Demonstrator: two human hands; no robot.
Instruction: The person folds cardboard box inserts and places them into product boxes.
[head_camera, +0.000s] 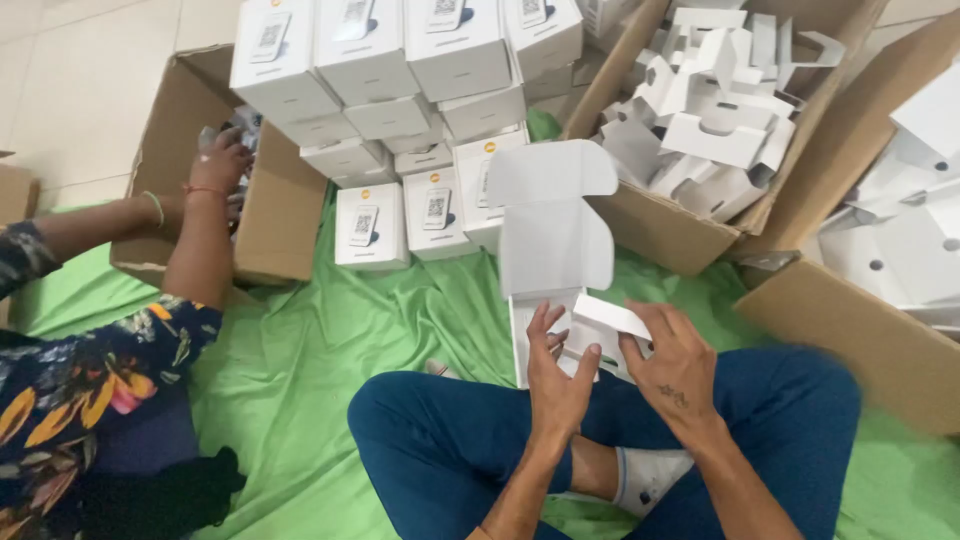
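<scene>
Light: bright, even, diffuse – soft shadows only | Glare: white boxes (400, 60) nearly washed out | Focus: slightly soft overall | Edges: wide-angle bending – corners stretched

An open box (553, 250) sits on the cloth (330, 330) just before the seated person's knees, left hand (556, 375) and right hand (672, 365) at its near edge. Behind it rise stacked boxes (400, 110). A carton (700, 120) of folded inserts stands right; a co-worker's hand (222, 160) reaches into another carton (270, 215) left.

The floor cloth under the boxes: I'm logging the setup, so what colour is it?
Bright green, plain; the cloth shows best in the head view.
</scene>
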